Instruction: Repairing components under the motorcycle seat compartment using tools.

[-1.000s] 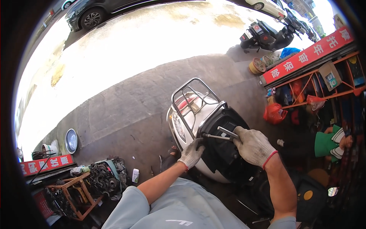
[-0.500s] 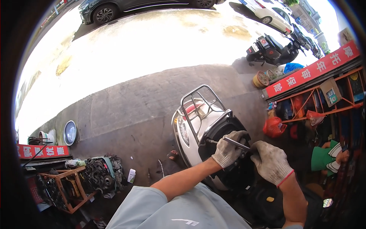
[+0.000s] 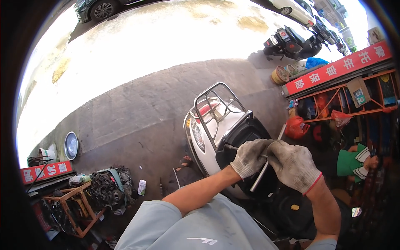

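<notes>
A T-handle wrench with a silver crossbar (image 3: 259, 178) is held above the rear of a white scooter (image 3: 205, 157). My gloved left hand (image 3: 249, 157) is closed round its shaft, whose dark end sticks out to the left. My gloved right hand (image 3: 295, 165) is closed at the crossbar, against the left hand's fingers. The bar slants from lower left to upper right, passing behind the gloves. Below lies the scooter's black open seat area (image 3: 250, 130), partly covered by my hands. A metal rear rack (image 3: 219, 84) rises beyond it. Where the wrench's tip touches, I cannot make out.
A person in a green garment (image 3: 348, 163) is at the right, near an orange shelf frame (image 3: 333, 98) and a red bag (image 3: 296, 127). Engine parts (image 3: 109, 188) lie at left beside a wooden frame (image 3: 68, 193). A black scooter (image 3: 293, 43) stands outside. A foot (image 3: 185, 161) shows near the scooter.
The wrench's crossbar has swung round and now shows long and slanted across my hands. My right hand has moved in against the left. The whole view has shifted slightly.
</notes>
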The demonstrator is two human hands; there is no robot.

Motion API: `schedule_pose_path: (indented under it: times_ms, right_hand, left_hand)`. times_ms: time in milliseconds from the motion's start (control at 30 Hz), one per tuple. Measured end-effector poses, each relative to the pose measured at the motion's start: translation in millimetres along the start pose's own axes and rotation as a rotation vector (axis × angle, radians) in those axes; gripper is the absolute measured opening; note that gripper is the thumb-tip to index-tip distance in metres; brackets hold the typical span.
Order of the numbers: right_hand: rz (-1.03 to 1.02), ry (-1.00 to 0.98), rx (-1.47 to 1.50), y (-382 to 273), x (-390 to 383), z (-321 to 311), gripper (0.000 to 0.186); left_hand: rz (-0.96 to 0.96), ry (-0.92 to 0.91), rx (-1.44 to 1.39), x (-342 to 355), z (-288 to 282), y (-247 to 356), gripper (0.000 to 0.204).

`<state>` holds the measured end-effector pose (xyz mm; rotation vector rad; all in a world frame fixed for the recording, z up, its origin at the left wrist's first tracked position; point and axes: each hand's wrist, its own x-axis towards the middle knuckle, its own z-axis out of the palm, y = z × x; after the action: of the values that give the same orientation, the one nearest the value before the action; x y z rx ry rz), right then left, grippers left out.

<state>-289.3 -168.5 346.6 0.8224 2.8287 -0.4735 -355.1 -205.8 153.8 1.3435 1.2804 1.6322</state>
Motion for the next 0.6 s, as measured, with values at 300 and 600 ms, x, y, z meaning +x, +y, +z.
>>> schedule_pose_path:
  times_ms: [300, 600]
  right_hand:
    - [0.170, -0.489, -0.271, -23, 6, -13, 0.025]
    - [0.346, -0.071, -0.007, 5, -1, -1, 0.019]
  left_hand:
    - [-0.061, 0.046, 0.035, -8, -1, -2, 0.017]
    - [-0.156, 0.024, 0.063, 12, -12, -2, 0.020]
